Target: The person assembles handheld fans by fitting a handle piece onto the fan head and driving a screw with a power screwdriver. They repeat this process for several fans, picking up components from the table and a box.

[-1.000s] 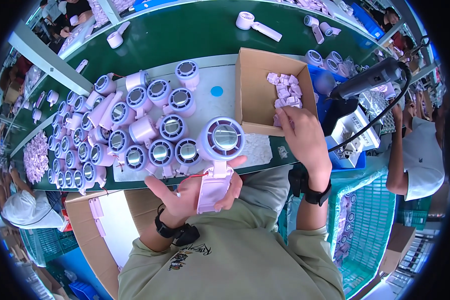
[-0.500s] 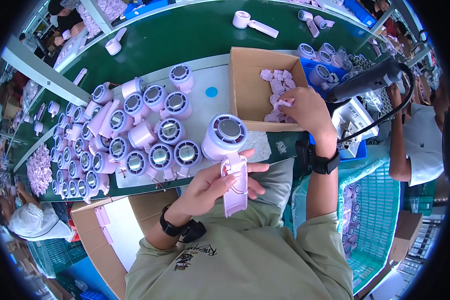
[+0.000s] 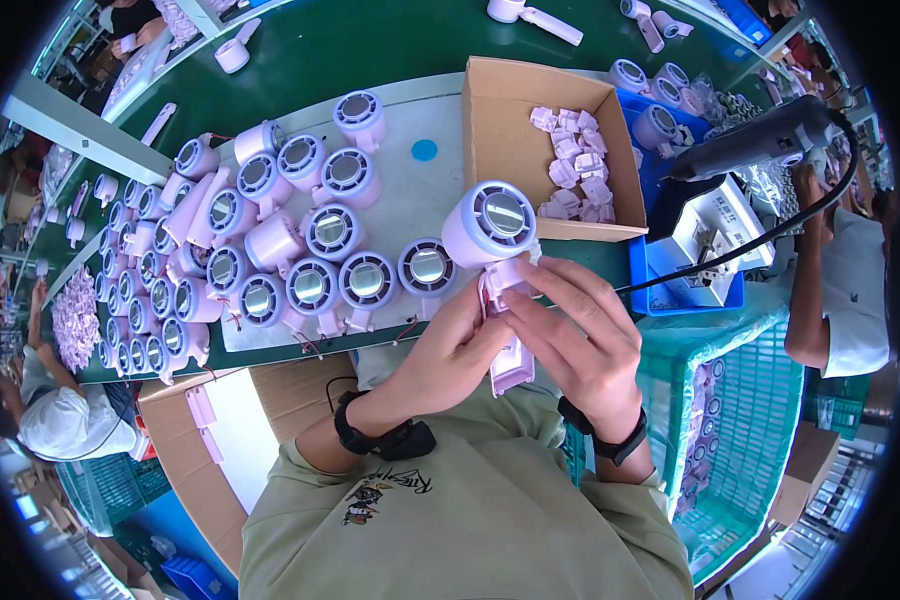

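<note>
My left hand [image 3: 442, 352] is closed round the handle of a lilac handheld fan [image 3: 488, 225], its round head tilted up and away from me. The handle's hollow inner side faces up. My right hand [image 3: 585, 340] is brought against the same handle, thumb and fingers pinching a small pink plastic piece [image 3: 510, 274] at the neck below the fan head. Fingers partly cover that piece, so how far it sits in the handle cannot be made out. Beyond the hands stands a cardboard box [image 3: 505, 140] with many small pink plastic pieces [image 3: 582, 160].
Several lilac fan heads [image 3: 332, 232] crowd the table to the left. A dark electric screwdriver [image 3: 760, 140] with a black cable hangs at the right above a blue bin [image 3: 660, 300]. Below it stands a green basket [image 3: 750, 480]. An open carton [image 3: 185, 470] is lower left.
My right hand has left the cardboard box with a small pink piece and come to the fan's handle. My left hand has shifted slightly right with the fan.
</note>
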Demonstrator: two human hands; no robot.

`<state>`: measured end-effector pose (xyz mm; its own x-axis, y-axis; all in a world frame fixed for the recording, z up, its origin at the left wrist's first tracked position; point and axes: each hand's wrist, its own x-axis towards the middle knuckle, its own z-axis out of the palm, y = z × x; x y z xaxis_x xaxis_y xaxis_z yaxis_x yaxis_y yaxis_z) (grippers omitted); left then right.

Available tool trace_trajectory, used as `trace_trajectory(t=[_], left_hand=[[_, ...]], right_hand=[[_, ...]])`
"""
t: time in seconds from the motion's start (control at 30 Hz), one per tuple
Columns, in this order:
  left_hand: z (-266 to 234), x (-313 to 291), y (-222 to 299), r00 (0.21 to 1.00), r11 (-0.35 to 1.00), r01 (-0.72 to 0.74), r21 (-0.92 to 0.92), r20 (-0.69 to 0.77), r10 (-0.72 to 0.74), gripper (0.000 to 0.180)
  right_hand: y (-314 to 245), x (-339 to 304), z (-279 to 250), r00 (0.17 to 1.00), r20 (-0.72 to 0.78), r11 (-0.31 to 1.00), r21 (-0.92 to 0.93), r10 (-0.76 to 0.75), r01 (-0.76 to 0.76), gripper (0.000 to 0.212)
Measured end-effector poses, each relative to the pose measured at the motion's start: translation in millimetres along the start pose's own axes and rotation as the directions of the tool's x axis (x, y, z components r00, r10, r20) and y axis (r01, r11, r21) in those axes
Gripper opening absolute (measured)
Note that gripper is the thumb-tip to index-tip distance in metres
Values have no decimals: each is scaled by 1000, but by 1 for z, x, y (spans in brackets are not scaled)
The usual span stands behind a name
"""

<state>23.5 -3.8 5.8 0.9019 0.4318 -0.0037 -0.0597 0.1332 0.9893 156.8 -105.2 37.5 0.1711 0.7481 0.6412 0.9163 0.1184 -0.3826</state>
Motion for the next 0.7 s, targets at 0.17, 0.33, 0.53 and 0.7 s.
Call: trace_trajectory(t=[0.17, 0.33, 0.53, 0.7], left_hand=[[-3, 2, -1, 994, 998, 64, 27, 87, -66, 51], [5, 3, 2, 989, 981, 21, -193, 145, 7, 49], [19, 4, 6, 991, 979, -133, -158, 14, 137, 62], [14, 6, 6, 943, 945, -327, -8, 54, 327, 64]], right_hand=[[6, -17, 3, 999, 29, 999, 37, -33, 32, 26], [-1, -21, -3, 999, -36, 996, 85, -33, 36, 25], [-10, -30, 16, 925, -256, 848, 518, 282, -115, 22], [-17, -36, 12, 839, 352, 196, 866, 416, -460, 27]])
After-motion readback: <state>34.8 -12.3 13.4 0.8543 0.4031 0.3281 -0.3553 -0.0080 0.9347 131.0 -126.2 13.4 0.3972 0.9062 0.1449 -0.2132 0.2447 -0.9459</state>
